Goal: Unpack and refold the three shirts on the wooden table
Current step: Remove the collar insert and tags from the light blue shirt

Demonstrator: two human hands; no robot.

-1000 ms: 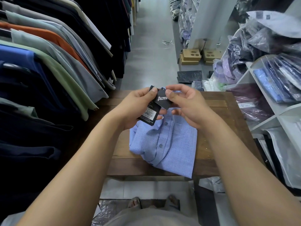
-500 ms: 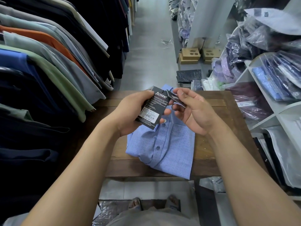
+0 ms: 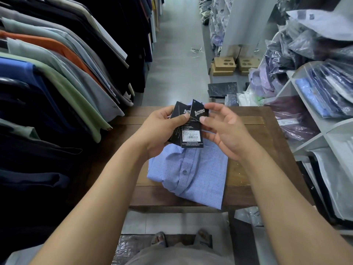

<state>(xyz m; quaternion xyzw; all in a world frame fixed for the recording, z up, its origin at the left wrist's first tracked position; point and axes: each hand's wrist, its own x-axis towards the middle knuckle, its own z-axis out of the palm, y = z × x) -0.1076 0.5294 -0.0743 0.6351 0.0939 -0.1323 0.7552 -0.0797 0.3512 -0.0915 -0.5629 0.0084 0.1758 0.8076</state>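
Observation:
A folded light-blue checked shirt lies on the wooden table, its lower corner hanging over the front edge. Above its collar I hold black hang tags with white lettering and a price label. My left hand grips the tags from the left, thumb on top. My right hand pinches the upper right tag between thumb and forefinger. The shirt's collar is hidden behind the tags and hands. No other shirt shows on the table.
A rack of hanging shirts crowds the table's left side. White shelves with bagged shirts stand to the right. Cardboard boxes and dark packets lie on the floor beyond. Plastic wrap lies by my feet.
The tags have been fanned apart and turned face up so two printed faces show. My right hand shifted from beside the tags to pinching the right one. The shirt stayed put.

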